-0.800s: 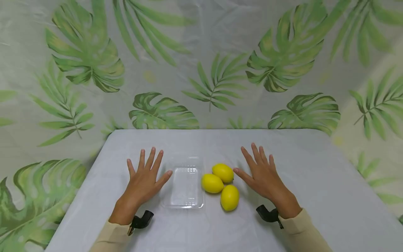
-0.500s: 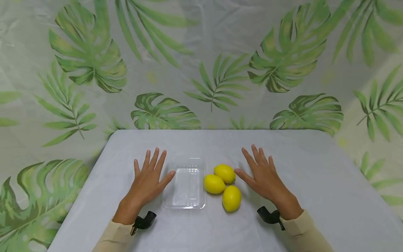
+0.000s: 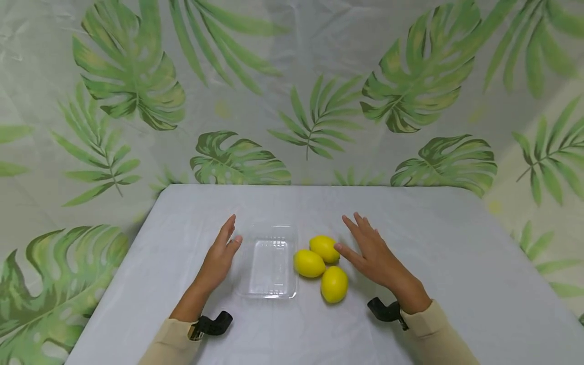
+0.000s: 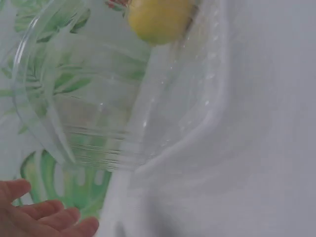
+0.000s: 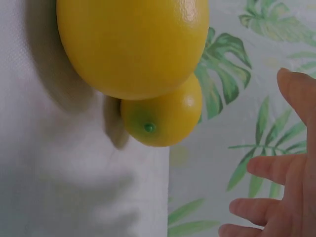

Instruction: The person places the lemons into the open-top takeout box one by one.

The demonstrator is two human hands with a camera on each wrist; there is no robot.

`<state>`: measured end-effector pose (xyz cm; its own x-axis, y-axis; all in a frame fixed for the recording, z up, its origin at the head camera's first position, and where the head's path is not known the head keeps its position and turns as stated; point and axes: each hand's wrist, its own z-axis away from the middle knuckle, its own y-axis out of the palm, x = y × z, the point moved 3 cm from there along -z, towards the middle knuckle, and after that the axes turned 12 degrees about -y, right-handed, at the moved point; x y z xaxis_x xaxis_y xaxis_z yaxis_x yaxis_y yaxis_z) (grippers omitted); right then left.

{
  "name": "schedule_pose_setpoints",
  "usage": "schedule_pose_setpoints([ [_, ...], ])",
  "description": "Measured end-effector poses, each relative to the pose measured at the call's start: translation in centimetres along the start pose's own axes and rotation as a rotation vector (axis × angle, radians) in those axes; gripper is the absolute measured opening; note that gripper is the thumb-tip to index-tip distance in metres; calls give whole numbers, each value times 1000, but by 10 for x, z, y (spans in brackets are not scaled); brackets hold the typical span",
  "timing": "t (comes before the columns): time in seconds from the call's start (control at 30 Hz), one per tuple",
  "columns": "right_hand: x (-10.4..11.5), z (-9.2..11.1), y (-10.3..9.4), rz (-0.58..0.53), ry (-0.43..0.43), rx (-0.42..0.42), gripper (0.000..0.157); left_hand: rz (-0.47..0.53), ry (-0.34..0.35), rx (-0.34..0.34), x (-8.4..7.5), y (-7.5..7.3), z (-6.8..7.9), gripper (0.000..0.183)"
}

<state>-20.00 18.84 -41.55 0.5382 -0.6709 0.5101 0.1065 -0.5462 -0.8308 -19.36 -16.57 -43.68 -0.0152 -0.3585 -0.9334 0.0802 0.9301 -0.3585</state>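
A person's left hand [image 3: 216, 266] hovers just beside a clear plastic box [image 3: 270, 266] — fingers straight and close together, thumb apart. The right hand [image 3: 378, 258], fingers extended and thumb wide, hovers near three yellow lemons [image 3: 334, 285], clustered right of the box on a white-covered table [image 3: 470, 284].

- White-covered table [image 3: 292, 334]: below the left fingers [image 3: 226, 230] and right fingers [image 3: 356, 230]; far edge beyond both.
- Leaf-print backdrop [image 3: 319, 45]: upright, past the table's far edge, beyond all fingers.
- Green frond print [image 3: 312, 124]: beyond the gap between left and right fingers.
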Motion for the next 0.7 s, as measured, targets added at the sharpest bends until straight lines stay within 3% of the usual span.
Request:
schedule_pose_setpoints([
  [0.13,1,-4,5,-109,-15,2,73,283,-16,73,10,0,2,58],
  [0.27,1,-8,10,-172,-16,9,70,417,-12,154,18,2,6,59],
  [0.4,2,-11,13,-191,-15,14,70,459,-4,191,23,8,7,60],
  [0.53,2,-13,14,-207,-32,9,69,456,4,183,26,13,7,61],
  [0.7,-1,-15,16,-242,-58,17,66,391,-7,164,28,17,6,62],
])
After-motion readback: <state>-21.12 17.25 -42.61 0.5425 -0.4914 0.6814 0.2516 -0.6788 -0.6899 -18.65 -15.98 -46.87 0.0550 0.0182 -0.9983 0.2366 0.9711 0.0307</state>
